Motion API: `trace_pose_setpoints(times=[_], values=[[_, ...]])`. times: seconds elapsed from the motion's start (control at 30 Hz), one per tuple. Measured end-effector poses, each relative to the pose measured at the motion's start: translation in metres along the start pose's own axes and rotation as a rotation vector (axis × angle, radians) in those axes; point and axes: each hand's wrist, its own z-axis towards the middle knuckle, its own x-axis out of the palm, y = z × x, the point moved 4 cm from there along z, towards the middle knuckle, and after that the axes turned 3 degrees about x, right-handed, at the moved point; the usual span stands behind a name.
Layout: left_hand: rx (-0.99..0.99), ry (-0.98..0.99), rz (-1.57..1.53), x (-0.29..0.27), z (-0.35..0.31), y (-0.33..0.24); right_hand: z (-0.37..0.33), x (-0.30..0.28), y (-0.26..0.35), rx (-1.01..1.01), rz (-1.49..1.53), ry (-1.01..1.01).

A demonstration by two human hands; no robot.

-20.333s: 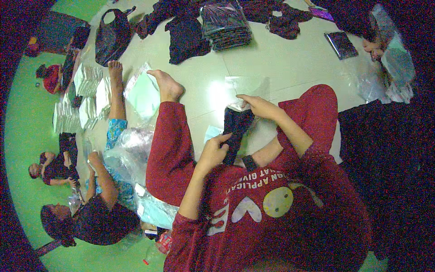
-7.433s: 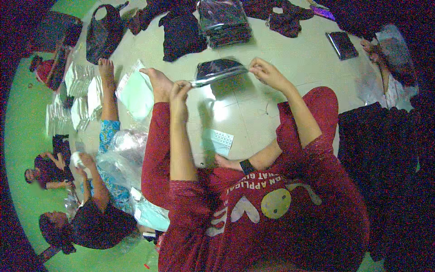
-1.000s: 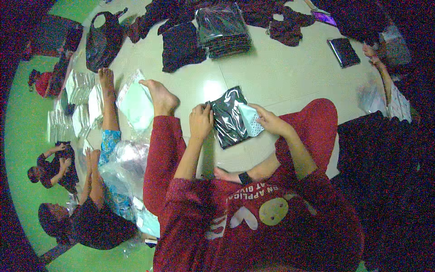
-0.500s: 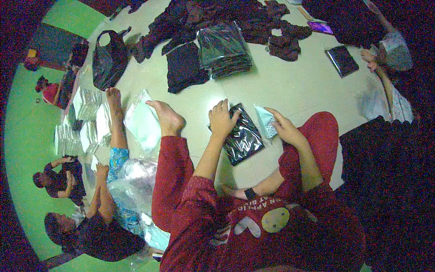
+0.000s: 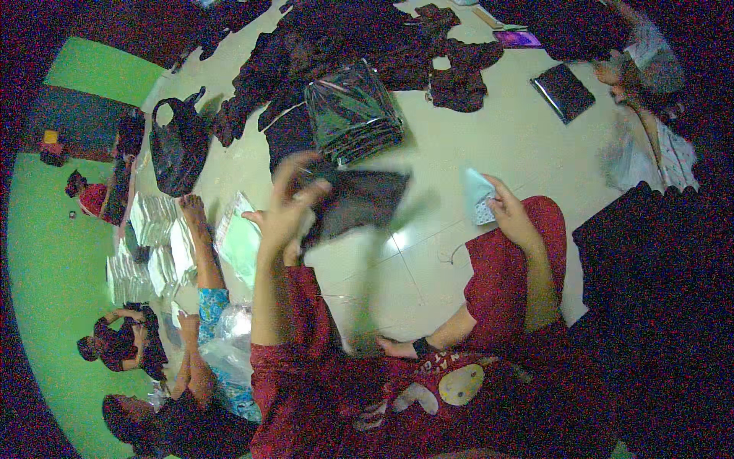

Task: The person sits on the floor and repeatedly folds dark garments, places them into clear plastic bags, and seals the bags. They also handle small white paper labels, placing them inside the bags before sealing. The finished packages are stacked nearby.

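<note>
My left hand, smeared by motion, pinches a corner of a flat black plastic-wrapped packet. That packet is raised off the floor, just on the near side of a stack of similar shiny black packets. Folded black cloth lies beside the stack, partly hidden by my hand. Over by my right knee, my right hand grips a small pale blue sheet with a patterned patch near my fingers.
Crumpled black garments spread across the far floor. A black bag and white packet stacks lie left, near a seated co-worker. Another black packet lies far right, near another person's hand. Black fabric is at right.
My left hand has lifted the black packet from the floor before me and carried it left and away, toward the stack. My right hand keeps the pale blue sheet. The view has shifted.
</note>
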Motion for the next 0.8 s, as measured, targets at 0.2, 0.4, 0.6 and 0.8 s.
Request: trace_pose_setpoints(times=[0.2, 0.4, 0.6, 0.8], values=[[0.032, -0.566, -0.858, -0.030, 0.059, 0.004, -0.005, 0.007, 0.004, 0.128, -0.095, 0.150], [-0.411, -0.737, -1.365, 0.038, 0.096, 0.125, -0.006, 0.007, 0.009, 0.109, -0.126, 0.158], [-0.457, -0.584, -1.279, 0.056, 0.096, 0.164, -0.006, 0.007, 0.010, 0.093, -0.156, 0.152], [-0.568, -0.530, -1.175, 0.046, 0.090, 0.159, -0.002, 0.007, 0.007, 0.072, -0.229, 0.180]])
